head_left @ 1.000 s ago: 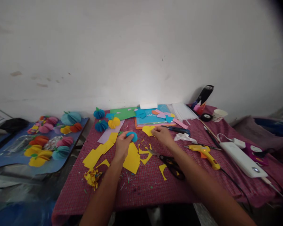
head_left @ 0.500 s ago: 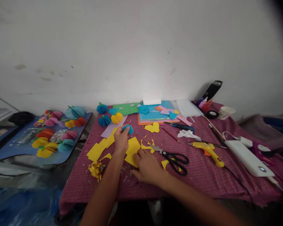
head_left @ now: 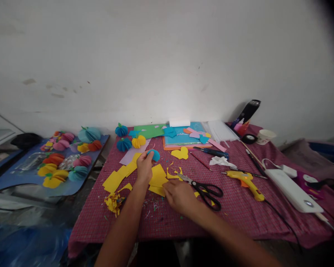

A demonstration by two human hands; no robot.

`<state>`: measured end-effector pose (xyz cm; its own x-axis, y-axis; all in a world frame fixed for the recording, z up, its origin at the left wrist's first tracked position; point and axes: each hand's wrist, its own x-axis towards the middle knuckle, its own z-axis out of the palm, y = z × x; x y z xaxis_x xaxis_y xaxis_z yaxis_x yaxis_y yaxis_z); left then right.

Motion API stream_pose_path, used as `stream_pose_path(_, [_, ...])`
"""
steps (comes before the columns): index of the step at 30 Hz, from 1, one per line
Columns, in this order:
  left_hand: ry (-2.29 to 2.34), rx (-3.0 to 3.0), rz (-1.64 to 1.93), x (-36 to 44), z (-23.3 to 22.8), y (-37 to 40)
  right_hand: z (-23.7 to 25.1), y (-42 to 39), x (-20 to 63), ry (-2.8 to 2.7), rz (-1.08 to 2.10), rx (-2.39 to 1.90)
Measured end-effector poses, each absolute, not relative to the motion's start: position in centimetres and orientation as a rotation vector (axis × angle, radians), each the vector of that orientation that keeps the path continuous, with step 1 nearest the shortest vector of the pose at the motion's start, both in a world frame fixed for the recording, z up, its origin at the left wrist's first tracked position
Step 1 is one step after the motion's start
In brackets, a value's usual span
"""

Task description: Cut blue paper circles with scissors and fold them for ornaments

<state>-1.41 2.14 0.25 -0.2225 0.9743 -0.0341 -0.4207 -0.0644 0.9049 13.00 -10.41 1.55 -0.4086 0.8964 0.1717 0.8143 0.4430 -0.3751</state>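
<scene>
My left hand (head_left: 145, 168) pinches a blue paper circle (head_left: 155, 155) between thumb and fingers, raised a little over the table. My right hand (head_left: 178, 194) has its fingertips closed together at the lower right edge of the yellow paper squares (head_left: 157, 175), gripping a sheet there. Just right of it lie black-handled scissors (head_left: 202, 187), blades pointing up and left toward a cut-out yellow scrap (head_left: 171, 173). More yellow paper pieces (head_left: 114, 180) spread to the left of my left hand, and a crumpled yellow paper ball (head_left: 114, 203) sits near my left forearm.
A yellow glue gun (head_left: 246, 180) and a white power strip (head_left: 293, 189) lie at right, with a trailing cord. Finished paper pumpkins (head_left: 124, 144) stand at the back left; others (head_left: 55, 178) fill a blue side table. A black flask (head_left: 249, 111) and paper cup (head_left: 265, 137) are far right.
My right hand has slid slightly right, its fingers now at the yellow sheets' edge instead of lying over them. The upper yellow sheet has shifted. My left hand still holds the blue circle.
</scene>
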Motion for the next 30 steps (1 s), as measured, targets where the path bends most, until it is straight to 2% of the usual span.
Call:
stream_pose_path(8, [1.012,0.848,1.504,-1.0,0.0,1.7,2.0,-5.6,17.8,-1.753,0.733,-1.406])
stream_pose_path(13, [1.001,0.799,1.458,-0.3,-0.1,1.2,3.1,-2.9,18.9,-1.626,0.668,-1.386])
stream_pose_path(18, [0.91,0.705,1.355,0.3,-0.2,0.9,1.5,-1.4,18.9,-1.443,0.624,-1.403])
stream_pose_path(30, [0.741,0.628,1.218,1.9,0.3,-0.5,0.3,-2.1,19.0,-1.339,0.52,-1.239])
